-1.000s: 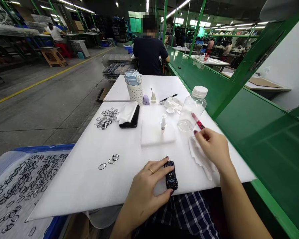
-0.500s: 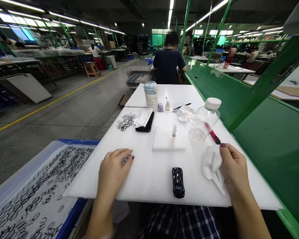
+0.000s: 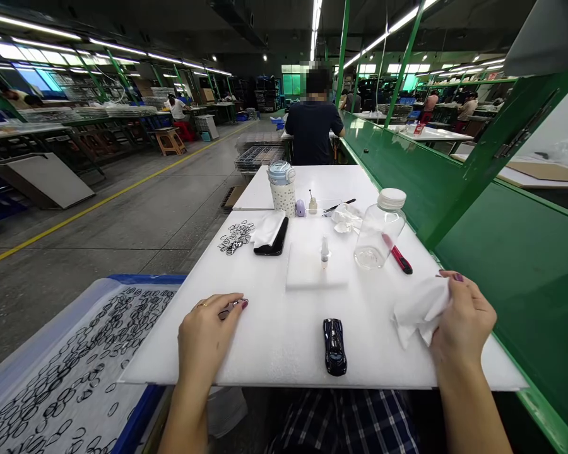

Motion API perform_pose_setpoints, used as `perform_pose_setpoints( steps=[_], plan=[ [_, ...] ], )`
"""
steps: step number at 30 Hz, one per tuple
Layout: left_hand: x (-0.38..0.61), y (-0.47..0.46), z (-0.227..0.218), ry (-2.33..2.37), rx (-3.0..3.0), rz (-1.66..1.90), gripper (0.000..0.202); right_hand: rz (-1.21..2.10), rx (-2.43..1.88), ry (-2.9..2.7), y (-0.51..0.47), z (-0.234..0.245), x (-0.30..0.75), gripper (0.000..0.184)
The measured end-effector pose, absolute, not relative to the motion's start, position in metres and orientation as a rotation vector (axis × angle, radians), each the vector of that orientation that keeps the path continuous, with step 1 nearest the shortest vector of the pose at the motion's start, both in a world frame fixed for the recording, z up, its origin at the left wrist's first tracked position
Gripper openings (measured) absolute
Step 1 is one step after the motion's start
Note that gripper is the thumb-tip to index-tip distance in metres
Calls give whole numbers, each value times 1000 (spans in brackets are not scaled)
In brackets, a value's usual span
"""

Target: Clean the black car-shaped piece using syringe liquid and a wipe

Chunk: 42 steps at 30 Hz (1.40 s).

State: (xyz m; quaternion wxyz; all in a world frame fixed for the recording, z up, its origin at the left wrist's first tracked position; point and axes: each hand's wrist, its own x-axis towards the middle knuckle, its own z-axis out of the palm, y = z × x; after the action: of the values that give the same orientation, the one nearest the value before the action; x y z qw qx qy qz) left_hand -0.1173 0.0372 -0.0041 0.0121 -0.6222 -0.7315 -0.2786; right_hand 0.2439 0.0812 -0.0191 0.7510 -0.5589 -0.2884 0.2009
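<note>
My left hand [image 3: 204, 337] rests at the left of the white table, its fingers and thumb closed around a few thin black rings [image 3: 226, 311]. A crumpled white tissue [image 3: 420, 310] hangs from my right hand [image 3: 466, 318], pinched between thumb and fingers near the table's right edge. Between the hands, close to the front edge, lies a glossy black toy car [image 3: 334, 347]. Beyond it a small clear dropper bottle [image 3: 324, 252] stands on a white foam block [image 3: 312, 275]. Several more black rings [image 3: 236, 236] lie in a loose pile at the far left.
A black phone [image 3: 272, 243] lies partly under folded tissue. A clear jar [image 3: 377, 233], a red utility knife [image 3: 398, 255] and a patterned cup [image 3: 282, 192] stand or lie farther back. Left of the table, a blue-rimmed tray [image 3: 137, 394] holds many rings. A green partition [image 3: 525, 265] borders the right.
My right hand has moved outward to the right, drawing the tissue with it and changing its folds. My left hand has shifted slightly left with the rings. The view has tilted a little.
</note>
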Motion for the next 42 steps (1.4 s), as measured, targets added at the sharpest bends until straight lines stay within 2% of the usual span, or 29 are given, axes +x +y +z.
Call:
perform_pose_setpoints(
  steps=[4, 8, 11, 14, 19, 23, 25, 28, 29, 32, 35, 42],
  plan=[
    [-120, 36, -4, -2307, -1910, -908, 22, 457, -974, -409, 79, -2, 248, 16],
    [-125, 36, -2, -2391, -1910, -1031, 24, 681, -856, -570, 77, 31, 240, 35],
    [-128, 36, 0, -2383, -1927, -1087, 27, 706, -882, -881, 93, 59, 232, 36],
    [-130, 35, 1, -2417, -1907, -1078, 30, 482, -1003, -1202, 126, 82, 231, 27],
    [-133, 32, -2, -2469, -1895, -1064, 32, -169, -1068, -1579, 179, 99, 229, 25],
    [-135, 29, -3, -2442, -1897, -1051, 29, -237, -1079, -1783, 187, 86, 227, 26],
    [-136, 28, -3, -2378, -1911, -1062, 28, -147, -1083, -1703, 183, 74, 232, 35],
    [-139, 26, 1, -2284, -1916, -1098, 26, 244, -1053, -1116, 181, 57, 251, 42],
    [-139, 26, 2, -2277, -1911, -1109, 26, 366, -1029, -894, 182, 51, 259, 40],
    [-134, 24, 7, -2293, -1945, -1154, 26, 585, -1012, -507, 187, 35, 285, 16],
    [-120, 24, 10, -2226, -2180, -1151, 24, 818, -1006, -263, 187, 22, 303, 22],
    [-88, 33, -1, -1844, -2697, -914, 22, 958, -851, -3, 179, 17, 316, 27]
  ],
)
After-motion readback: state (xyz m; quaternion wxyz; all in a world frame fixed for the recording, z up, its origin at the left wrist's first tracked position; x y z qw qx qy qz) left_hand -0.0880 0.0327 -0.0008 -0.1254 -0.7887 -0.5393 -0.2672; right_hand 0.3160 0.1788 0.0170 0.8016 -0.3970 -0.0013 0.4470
